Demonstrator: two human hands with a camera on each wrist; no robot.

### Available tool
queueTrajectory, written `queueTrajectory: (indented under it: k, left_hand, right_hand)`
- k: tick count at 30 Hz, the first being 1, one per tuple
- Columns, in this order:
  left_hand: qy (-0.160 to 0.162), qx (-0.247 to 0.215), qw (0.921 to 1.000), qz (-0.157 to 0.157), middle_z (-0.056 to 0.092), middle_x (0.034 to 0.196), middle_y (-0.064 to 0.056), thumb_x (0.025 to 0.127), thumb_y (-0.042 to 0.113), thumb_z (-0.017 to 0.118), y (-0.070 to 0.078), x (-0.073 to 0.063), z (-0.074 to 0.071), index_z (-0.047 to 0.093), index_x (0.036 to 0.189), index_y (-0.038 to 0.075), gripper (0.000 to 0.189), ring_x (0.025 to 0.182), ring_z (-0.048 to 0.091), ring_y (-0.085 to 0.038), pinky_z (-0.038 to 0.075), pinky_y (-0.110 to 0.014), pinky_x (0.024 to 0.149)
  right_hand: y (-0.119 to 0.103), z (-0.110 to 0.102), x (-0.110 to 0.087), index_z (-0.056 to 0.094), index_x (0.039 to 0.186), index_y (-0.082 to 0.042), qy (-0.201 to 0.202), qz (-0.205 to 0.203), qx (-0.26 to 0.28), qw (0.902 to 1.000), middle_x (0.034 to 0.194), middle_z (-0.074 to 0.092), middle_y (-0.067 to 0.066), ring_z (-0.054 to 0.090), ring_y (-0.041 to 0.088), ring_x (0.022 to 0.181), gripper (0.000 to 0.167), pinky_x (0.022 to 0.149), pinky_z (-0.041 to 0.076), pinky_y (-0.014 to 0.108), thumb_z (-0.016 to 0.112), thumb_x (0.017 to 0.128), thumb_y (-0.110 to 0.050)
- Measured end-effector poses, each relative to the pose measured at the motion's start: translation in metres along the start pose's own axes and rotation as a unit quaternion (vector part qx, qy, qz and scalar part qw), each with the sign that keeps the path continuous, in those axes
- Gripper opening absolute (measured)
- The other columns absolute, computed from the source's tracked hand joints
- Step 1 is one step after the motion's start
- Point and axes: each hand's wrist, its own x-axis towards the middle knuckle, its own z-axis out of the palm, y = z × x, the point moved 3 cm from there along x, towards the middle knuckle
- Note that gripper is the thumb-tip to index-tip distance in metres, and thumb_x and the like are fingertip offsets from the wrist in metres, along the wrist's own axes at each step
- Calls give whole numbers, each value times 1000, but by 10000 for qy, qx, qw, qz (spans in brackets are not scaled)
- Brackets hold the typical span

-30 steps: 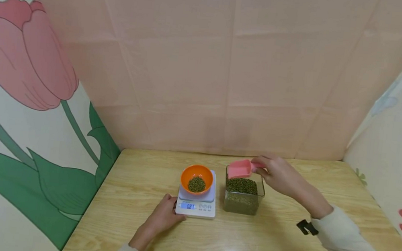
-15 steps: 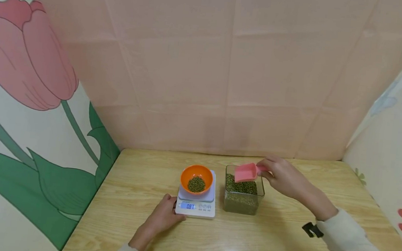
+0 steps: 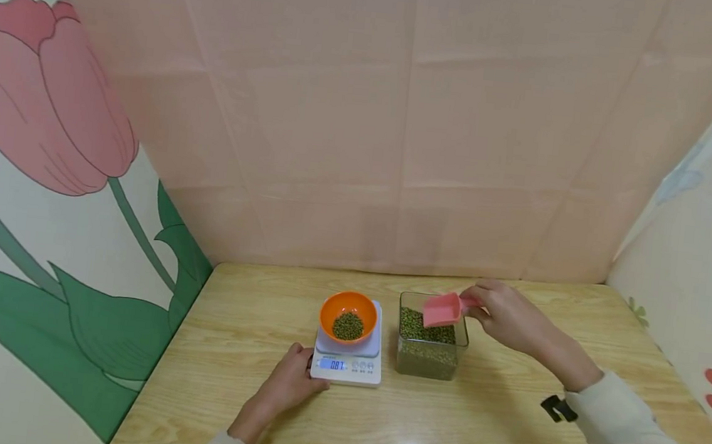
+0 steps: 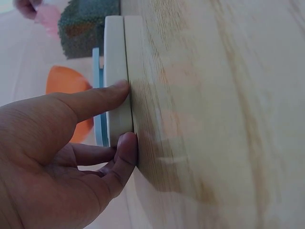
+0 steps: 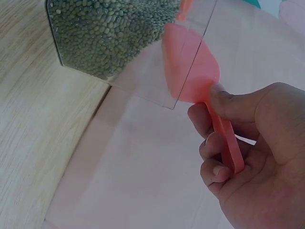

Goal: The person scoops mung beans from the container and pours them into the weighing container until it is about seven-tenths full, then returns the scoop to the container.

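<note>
A white digital kitchen scale (image 3: pixel 347 376) with a lit display bears an orange bowl (image 3: pixel 351 300) that holds a small heap of green beans (image 3: pixel 348 326). My left hand (image 3: pixel 290 385) grips the scale's near left corner; the left wrist view shows the thumb (image 4: pixel 107 98) on its front edge and curled fingers (image 4: pixel 125 160) at its side. To the right stands a clear container (image 3: pixel 425 369) partly filled with mung beans (image 5: pixel 112 36). Over it, my right hand (image 3: pixel 506 316) holds a pink scoop (image 3: pixel 440 311) by the handle, fingers wrapped round it. The scoop's inside is hidden in the right wrist view.
The wooden table (image 3: pixel 244 311) reaches back to a pink cloth backdrop (image 3: pixel 402 148). A flower-printed panel (image 3: pixel 52 100) stands on the left and another panel (image 3: pixel 704 284) on the right. The scale and container stand side by side with a narrow gap.
My right hand has shifted the scoop to the right and slightly nearer over the container. My left hand, the scale, the bowl and the display look the same.
</note>
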Motion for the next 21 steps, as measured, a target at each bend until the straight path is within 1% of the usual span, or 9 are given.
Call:
queueTrajectory:
  k: [8,15,21]
  left_hand:
    - [7,42,10000,26,56,108,-8,86,17,90,1,-1,-1,68,134,-3,56,94,48,-18,47,-26,80]
    - [30,54,10000,9,55,107,-8,86,17,90,1,0,-1,68,132,-4,56,93,48,-17,47,-26,80]
    - [53,25,10000,1,54,107,-9,85,17,90,0,0,-1,67,131,-7,57,92,50,-18,48,-26,79]
  right_hand:
    - [-2,0,-1,80,105,0,-31,-15,-65,10000,99,75,9,73,25,90,16,78,62,44,81,89,0]
    - [-5,3,0,81,105,-2,-158,-121,-266,9994,93,72,5,68,19,84,15,74,60,42,78,91,2]
    - [-5,7,0,81,107,-2,-337,11,-345,9988,92,70,4,66,17,83,17,72,59,39,77,91,1]
